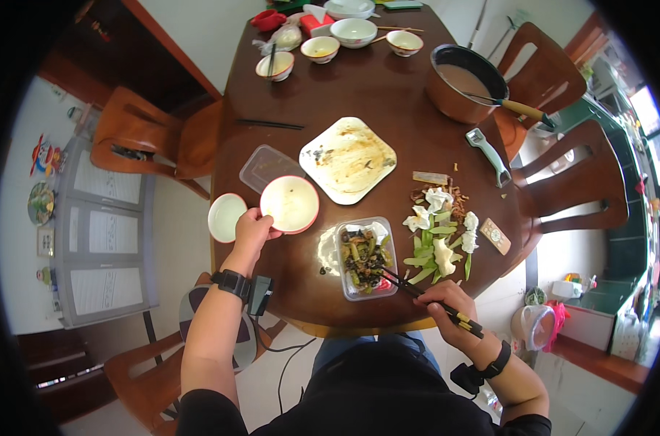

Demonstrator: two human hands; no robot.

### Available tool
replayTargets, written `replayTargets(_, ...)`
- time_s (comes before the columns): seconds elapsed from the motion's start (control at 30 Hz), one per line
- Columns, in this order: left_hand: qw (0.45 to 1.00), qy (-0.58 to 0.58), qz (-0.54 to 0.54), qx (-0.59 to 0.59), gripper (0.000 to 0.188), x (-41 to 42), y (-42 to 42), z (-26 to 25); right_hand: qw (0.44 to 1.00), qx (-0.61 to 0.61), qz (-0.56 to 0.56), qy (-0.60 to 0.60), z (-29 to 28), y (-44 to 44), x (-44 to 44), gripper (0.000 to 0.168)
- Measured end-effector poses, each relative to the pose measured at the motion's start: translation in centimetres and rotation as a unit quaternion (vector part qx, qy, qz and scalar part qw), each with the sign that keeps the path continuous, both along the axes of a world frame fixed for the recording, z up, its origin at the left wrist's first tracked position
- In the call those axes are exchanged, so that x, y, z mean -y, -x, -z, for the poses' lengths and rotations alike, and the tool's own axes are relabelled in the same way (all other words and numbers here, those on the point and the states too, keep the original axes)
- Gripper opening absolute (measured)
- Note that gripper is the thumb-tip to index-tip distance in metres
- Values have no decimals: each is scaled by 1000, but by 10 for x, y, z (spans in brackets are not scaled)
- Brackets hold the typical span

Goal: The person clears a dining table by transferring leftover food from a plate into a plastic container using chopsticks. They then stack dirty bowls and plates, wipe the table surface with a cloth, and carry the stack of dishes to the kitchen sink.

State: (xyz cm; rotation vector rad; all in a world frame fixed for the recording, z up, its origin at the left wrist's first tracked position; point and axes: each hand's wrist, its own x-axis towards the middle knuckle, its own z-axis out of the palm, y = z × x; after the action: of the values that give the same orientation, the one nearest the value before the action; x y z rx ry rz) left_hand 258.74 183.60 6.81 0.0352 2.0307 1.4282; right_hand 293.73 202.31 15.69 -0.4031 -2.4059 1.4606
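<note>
My left hand [255, 229] grips the lower left rim of a white bowl with a red rim [290, 204], tilted so that its inside shows. A smaller pale bowl [227, 217] is just left of that hand. In my right hand [451, 313] is a pair of black chopsticks [449, 310] with gold bands, their tips in the food inside a clear plastic container [366, 259]. That food is dark and green, with white scraps around it. A soiled white square plate [347, 161] lies farther up, beside an empty clear plastic tray or lid [269, 168].
Right of the container lie crumpled tissues and green peelings [436, 245], a remote control [495, 236] and a pale green peeler-like tool [488, 157]. A large pot [463, 82] holds brownish liquid and a handled utensil. Several bowls [353, 32] stand at the far end; black chopsticks [270, 124] lie left.
</note>
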Motion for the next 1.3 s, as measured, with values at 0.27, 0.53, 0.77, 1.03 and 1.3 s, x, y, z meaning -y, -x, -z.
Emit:
replayTargets(0.27,994,73,44,73,44,-5,1,5,999,-1,32,33,7,-10,-1,10)
replayTargets(0.53,976,-141,35,164,37,-30,-2,7,998,-6,28,57,6,-8,0,10)
replayTargets(0.77,971,-120,115,172,31,-120,23,1,998,7,21,64,-2,-18,-2,13)
replayTargets(1.03,970,-110,144,160,36,-125,32,26,1000,1,-7,-10,-2,-28,7,18)
replayTargets(1.3,949,-73,263,159,40,-67,-53,-29,989,-76,-5,-127,-1,-16,-12,24)
